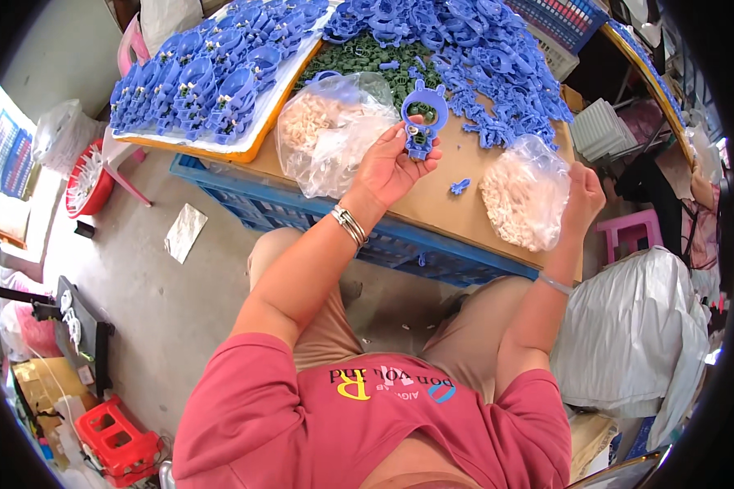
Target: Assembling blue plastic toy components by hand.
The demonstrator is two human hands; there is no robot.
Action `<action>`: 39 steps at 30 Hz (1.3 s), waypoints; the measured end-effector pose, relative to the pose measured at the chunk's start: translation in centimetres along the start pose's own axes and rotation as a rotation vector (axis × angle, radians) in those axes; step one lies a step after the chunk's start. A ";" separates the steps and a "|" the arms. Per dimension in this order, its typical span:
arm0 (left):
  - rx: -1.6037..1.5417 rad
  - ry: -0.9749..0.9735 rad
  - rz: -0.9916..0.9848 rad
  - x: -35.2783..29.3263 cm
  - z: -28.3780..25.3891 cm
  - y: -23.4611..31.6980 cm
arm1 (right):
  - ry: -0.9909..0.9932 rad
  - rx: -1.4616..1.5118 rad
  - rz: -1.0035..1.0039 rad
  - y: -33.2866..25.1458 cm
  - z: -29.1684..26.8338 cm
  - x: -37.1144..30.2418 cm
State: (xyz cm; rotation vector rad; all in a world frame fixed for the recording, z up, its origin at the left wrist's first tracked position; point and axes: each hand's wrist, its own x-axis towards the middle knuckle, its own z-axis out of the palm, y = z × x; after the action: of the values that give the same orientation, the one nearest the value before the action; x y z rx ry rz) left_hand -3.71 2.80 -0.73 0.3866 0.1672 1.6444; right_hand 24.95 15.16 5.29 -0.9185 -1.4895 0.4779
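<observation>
My left hand (390, 167) holds a blue plastic ring-shaped piece (422, 118) upright above the brown board (432, 200). My right hand (583, 194) reaches into the clear plastic bag of small cream-white parts (523, 196) at the board's right side. A second clear bag of cream-white parts (328, 130) lies just left of my left hand. One small loose blue piece (460, 187) rests on the board between my hands.
A heap of loose blue pieces (481, 49) and green pieces (367, 57) covers the far board. A tray of assembled blue pieces (212, 77) lies at far left. A blue crate (302, 213) sits under the board. Floor holds a red stool (116, 440) and white sacks (636, 326).
</observation>
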 end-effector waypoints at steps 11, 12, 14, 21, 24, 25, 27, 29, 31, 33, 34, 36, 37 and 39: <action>0.000 0.043 -0.005 0.0 0.2 0.0 | -0.770 -0.227 0.292 4.4 -2.9 0.1; 0.001 0.046 -0.002 0.0 0.1 0.0 | -0.825 -0.189 0.360 4.8 -2.8 -0.2; 0.006 0.038 0.004 0.1 0.0 0.0 | -0.759 -0.268 0.206 4.2 -0.2 -1.7; 0.008 0.039 -0.002 0.2 -0.4 -0.2 | -0.531 -0.473 0.046 11.1 1.8 -1.3; -0.008 0.000 -0.006 0.0 -0.4 -0.1 | -0.550 -0.528 0.076 10.1 2.0 -1.2; -0.008 -0.002 0.008 -0.1 -0.1 -0.1 | -0.554 -0.552 0.090 9.7 1.8 -1.2; -0.014 -0.008 0.010 -0.2 0.3 0.1 | -0.559 -0.602 0.119 8.7 1.3 -1.1; -0.006 -0.025 0.026 -0.5 0.5 0.6 | -0.546 -0.633 -0.103 5.8 1.3 -0.6; -0.026 -0.057 0.014 -0.4 0.0 0.6 | -0.533 -0.654 -0.327 2.1 1.7 -0.6; -0.032 -0.043 0.013 -0.4 0.2 0.5 | -0.475 -0.491 -0.125 -0.8 1.9 -1.0; -0.036 -0.048 0.004 -0.4 0.5 0.3 | -0.468 -0.499 -0.122 -0.6 1.5 -1.0; -0.034 0.004 0.001 -0.4 1.1 -0.1 | -0.403 -0.558 -0.142 0.2 0.8 -0.7; -0.036 0.004 -0.001 -0.4 1.1 -0.1 | -0.402 -0.560 -0.141 -0.2 0.8 -0.7; -0.031 0.001 -0.009 -0.5 0.9 -0.2 | -0.181 -0.409 -0.163 -1.5 0.9 -0.6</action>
State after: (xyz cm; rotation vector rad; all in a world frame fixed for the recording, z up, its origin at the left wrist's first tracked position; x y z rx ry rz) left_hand -3.20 2.23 0.01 0.3612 0.1442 1.6365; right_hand 23.64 13.99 5.86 -1.0787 -1.8519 0.1377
